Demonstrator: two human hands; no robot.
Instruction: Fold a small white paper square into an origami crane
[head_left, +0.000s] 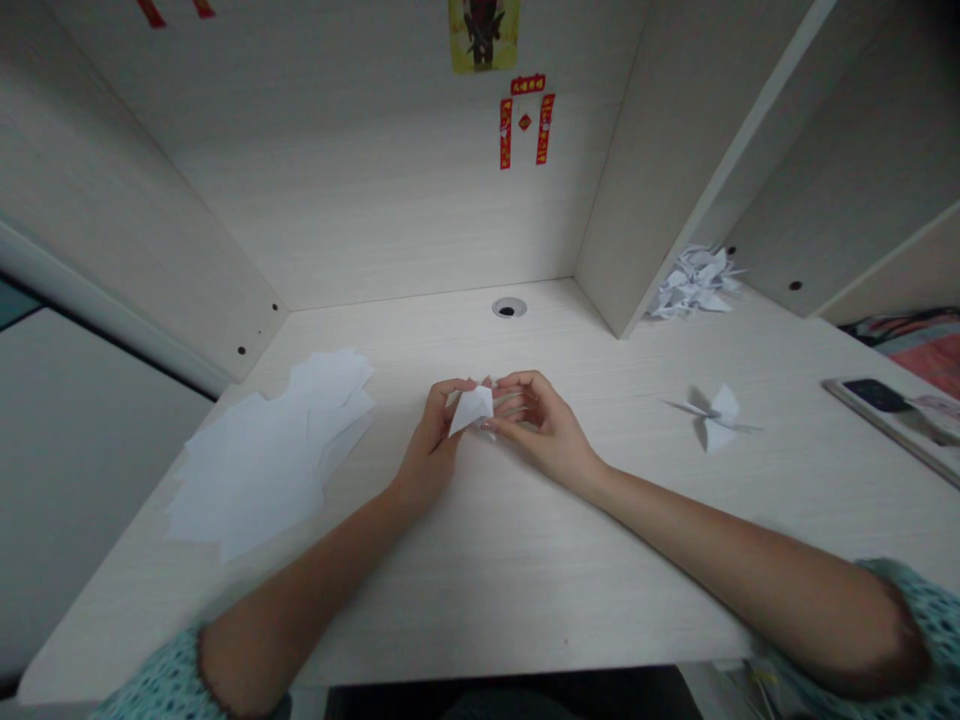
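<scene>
Between my two hands, over the middle of the desk, is a small folded piece of white paper [472, 406]. My left hand [439, 425] pinches it from the left, thumb and fingers closed on its edge. From the right, my right hand [536, 410] grips its other edge between thumb and fingertips, with the remaining fingers curled. A pointed flap of the paper faces me; the parts under my fingers are hidden. Off to the right a finished-looking folded paper crane [716, 415] rests by itself on the desk.
Loose white paper sheets [262, 450] lie spread in a pile at left. A heap of folded white paper pieces [697, 282] sits behind the upright panel [645, 190]. A phone [892, 405] lies on a flat object at the right edge. The desk has a cable hole [509, 308] near the back.
</scene>
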